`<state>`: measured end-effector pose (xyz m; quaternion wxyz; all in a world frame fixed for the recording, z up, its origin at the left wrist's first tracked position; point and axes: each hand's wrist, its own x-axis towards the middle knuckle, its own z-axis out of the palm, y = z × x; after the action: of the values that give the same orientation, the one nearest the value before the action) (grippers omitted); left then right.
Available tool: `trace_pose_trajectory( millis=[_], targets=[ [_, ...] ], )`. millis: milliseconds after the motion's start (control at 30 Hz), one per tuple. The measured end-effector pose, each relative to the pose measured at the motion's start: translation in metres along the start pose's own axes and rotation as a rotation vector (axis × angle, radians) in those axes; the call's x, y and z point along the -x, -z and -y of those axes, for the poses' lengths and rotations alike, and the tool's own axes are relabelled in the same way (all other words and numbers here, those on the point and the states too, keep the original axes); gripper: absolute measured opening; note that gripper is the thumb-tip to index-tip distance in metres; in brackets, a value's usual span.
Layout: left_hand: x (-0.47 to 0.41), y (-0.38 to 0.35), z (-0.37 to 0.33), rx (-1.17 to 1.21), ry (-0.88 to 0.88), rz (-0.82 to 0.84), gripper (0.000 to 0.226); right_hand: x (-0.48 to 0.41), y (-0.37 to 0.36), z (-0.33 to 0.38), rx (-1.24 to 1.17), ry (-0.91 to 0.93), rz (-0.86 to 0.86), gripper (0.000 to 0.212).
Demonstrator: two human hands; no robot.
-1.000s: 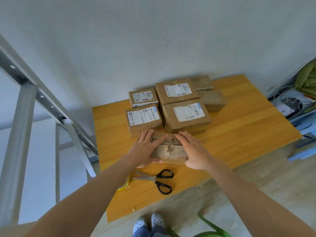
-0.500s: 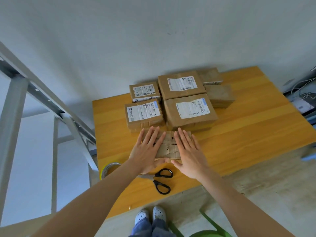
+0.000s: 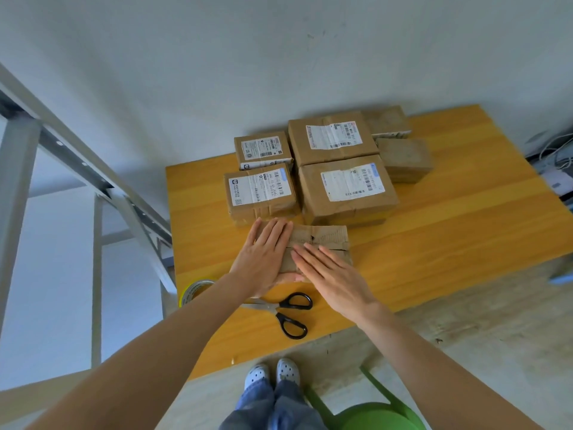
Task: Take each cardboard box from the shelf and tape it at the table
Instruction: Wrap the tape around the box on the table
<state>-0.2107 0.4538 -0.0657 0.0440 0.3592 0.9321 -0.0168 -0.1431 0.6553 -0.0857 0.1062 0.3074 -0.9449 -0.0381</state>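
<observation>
From my seat I saw the fingers [image 3: 276, 235] of the left hand [image 3: 263, 259] lying straight and close together, flat on the left end of a small cardboard box [image 3: 328, 240], released and grasping nothing. The right hand [image 3: 336, 276] lay the same way, with its straight fingers pressed on the near half of the box top and angled toward the left hand. The two hands were just beside each other, and I could not tell whether they touched.

The box sat on the worktop [image 3: 449, 231], toward its near left corner, with a ragged seam across its top. Just behind it stood four labelled boxes [image 3: 347, 187] packed side by side, the two smaller ones on the left. Two plain boxes [image 3: 403, 159] stood at their right, toward the far edge.

Black-handled scissors [image 3: 288, 311] lay between the small box and the near edge. A tape roll [image 3: 193, 290] with a yellow rim sat at the left edge, partly hidden by the left forearm.

Off the left edge rose a grey metal shelf frame [image 3: 18, 169]. A green stool [image 3: 372, 414] stood on the floor beside the person's shoes [image 3: 273, 372]
</observation>
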Motion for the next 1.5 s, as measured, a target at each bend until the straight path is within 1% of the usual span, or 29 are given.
trace_pose_trajectory(
  millis=[200,300,467,600,667,800,900,967,1033,1167,1233,1267,1367,1500],
  targets=[
    [-0.004,-0.003,0.0,0.003,0.009,0.009,0.107,-0.005,-0.004,0.004,-0.028,-0.095,0.045,0.072],
    [-0.004,-0.004,0.0,0.006,0.008,0.007,0.104,-0.006,-0.007,0.004,-0.039,-0.106,0.052,0.072],
    [0.0,-0.004,0.001,-0.013,-0.011,0.027,0.098,-0.007,-0.007,0.001,-0.039,-0.097,0.047,0.062],
    [-0.003,-0.001,0.003,0.009,-0.021,0.064,0.1,-0.009,0.0,0.0,-0.059,-0.103,0.046,0.063],
    [-0.002,0.004,0.009,0.061,-0.04,0.092,0.103,-0.009,0.006,0.001,-0.076,-0.112,0.041,0.063],
    [0.013,0.011,0.021,0.121,-0.047,0.093,0.107,-0.003,0.016,0.012,-0.082,-0.167,0.041,0.071],
    [0.028,0.012,0.028,0.15,-0.011,0.083,0.109,-0.003,0.021,0.027,-0.104,-0.189,0.031,0.083],
    [0.041,0.012,0.034,0.192,0.034,0.059,0.109,-0.004,0.024,0.037,-0.11,-0.184,0.028,0.087],
    [0.057,0.009,0.039,0.246,0.103,0.034,0.1,-0.006,0.024,0.048,-0.111,-0.163,0.025,0.087],
    [0.096,-0.006,0.043,0.347,0.247,-0.042,0.065,-0.012,0.016,0.075,-0.146,-0.092,0.0,0.08],
    [0.114,-0.013,0.043,0.359,0.279,-0.108,0.044,-0.015,0.012,0.09,-0.192,-0.073,-0.002,0.073],
    [0.123,-0.016,0.042,0.35,0.284,-0.14,0.039,-0.017,0.01,0.098,-0.218,-0.071,-0.001,0.071],
    [0.144,-0.025,0.039,0.315,0.289,-0.157,0.031,-0.024,0.003,0.119,-0.286,-0.093,0.016,0.061],
    [0.159,-0.038,0.037,0.298,0.28,-0.018,0.032,-0.034,-0.013,0.141,-0.41,-0.185,0.09,0.051]
  ],
)
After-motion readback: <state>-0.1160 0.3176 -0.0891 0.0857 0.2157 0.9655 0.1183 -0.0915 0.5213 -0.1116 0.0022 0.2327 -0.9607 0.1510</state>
